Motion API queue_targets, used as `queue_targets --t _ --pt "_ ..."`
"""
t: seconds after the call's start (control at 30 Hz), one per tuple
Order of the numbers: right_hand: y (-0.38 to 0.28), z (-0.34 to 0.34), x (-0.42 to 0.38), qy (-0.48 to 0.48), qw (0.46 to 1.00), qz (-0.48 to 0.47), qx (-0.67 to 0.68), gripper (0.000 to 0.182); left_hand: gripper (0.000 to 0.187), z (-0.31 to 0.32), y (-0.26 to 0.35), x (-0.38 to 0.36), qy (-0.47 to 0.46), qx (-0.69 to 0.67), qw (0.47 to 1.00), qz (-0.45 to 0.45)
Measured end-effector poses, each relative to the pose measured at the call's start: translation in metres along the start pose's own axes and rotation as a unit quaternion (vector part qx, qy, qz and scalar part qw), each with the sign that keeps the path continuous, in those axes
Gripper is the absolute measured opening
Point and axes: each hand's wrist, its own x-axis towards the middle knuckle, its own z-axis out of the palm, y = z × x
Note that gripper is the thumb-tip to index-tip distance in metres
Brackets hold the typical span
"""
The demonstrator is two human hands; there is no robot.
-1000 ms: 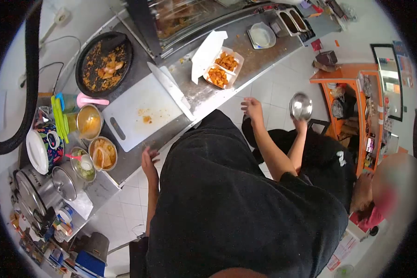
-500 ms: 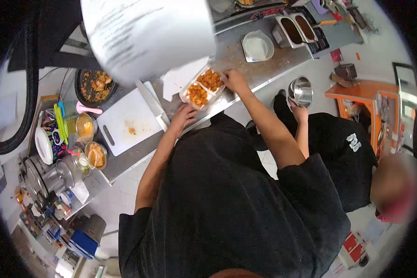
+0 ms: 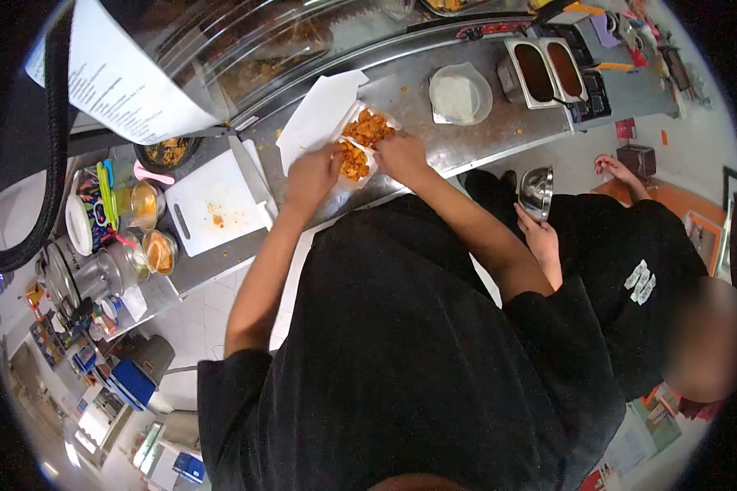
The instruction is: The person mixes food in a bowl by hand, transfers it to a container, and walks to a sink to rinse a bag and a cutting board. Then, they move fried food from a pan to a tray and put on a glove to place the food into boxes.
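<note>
A white divided takeaway box (image 3: pixel 360 182), filled with orange-coated fried pieces (image 3: pixel 368 129), sits at the front of the steel counter in the head view. My left hand (image 3: pixel 313 173) grips its left side, fingers curled at the rim. From the right, my right hand (image 3: pixel 401 157) has its fingers bent over the opposite edge, partly hiding the food. Behind the box, a white card flap or sheet (image 3: pixel 315 114) lies spread on the counter.
Left of my hands are a white cutting board (image 3: pixel 213 209) and a knife (image 3: pixel 254 180). A clear tub (image 3: pixel 460 94) and two sauce pans (image 3: pixel 536 74) stand to the right. Printed paper (image 3: pixel 123 82) hangs overhead. A co-worker holding a metal bowl (image 3: pixel 536 192) stands close on my right.
Both hands have closed in on the box from its sides. My view has shifted, so the hanging paper sits farther left, uncovering the white sheet. The co-worker's other hand has come into sight.
</note>
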Motion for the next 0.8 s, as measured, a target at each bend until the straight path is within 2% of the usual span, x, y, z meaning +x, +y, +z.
queue_targets --t 0.03,0.07,0.1,0.17,0.27,0.33,0.47,0.53,0.67,0.73,0.77,0.8 --pt "-0.002 0.005 0.012 -0.096 0.995 0.022 -0.033 0.016 0.025 0.006 -0.003 0.021 -0.017 0.113 0.992 0.049" --pt "-0.005 0.005 0.016 -0.094 0.995 0.020 -0.032 0.016 0.023 0.011 -0.007 0.038 -0.036 0.225 0.969 0.097" --pt "-0.008 0.005 0.019 -0.099 0.994 0.005 -0.048 0.017 0.023 0.021 -0.014 0.051 -0.034 0.227 0.969 0.097" --pt "-0.010 0.001 0.024 -0.097 0.993 -0.009 -0.066 0.018 0.020 0.036 -0.024 0.071 -0.051 0.293 0.940 0.164" --pt "-0.008 0.002 0.023 -0.080 0.995 -0.025 -0.056 0.018 0.018 0.041 -0.026 0.084 -0.069 0.301 0.934 0.183" --pt "-0.004 0.013 0.019 0.092 0.992 -0.072 -0.045 0.012 0.018 0.037 -0.024 0.085 -0.082 0.313 0.927 0.187" --pt "0.004 0.014 0.014 0.071 0.993 -0.089 -0.018 0.010 0.018 0.038 -0.029 0.080 -0.085 0.295 0.927 0.216" --pt "0.001 0.014 0.012 -0.002 0.998 -0.065 -0.012 0.009 0.019 0.043 -0.035 0.084 -0.092 0.308 0.922 0.217" --pt "0.002 0.024 0.010 0.082 0.995 -0.054 0.026 0.008 0.021 0.048 -0.043 0.086 -0.108 0.328 0.913 0.219" --pt "0.000 0.024 0.008 0.053 0.998 -0.043 0.008 0.010 0.022 0.050 -0.046 0.087 -0.108 0.329 0.914 0.212" --pt "-0.002 0.021 0.009 -0.012 1.000 0.008 -0.009 0.008 0.023 0.049 -0.045 0.089 -0.110 0.329 0.915 0.205" --pt "-0.002 0.019 0.008 -0.010 1.000 0.008 -0.012 0.008 0.023 0.048 -0.045 0.089 -0.107 0.328 0.916 0.206"
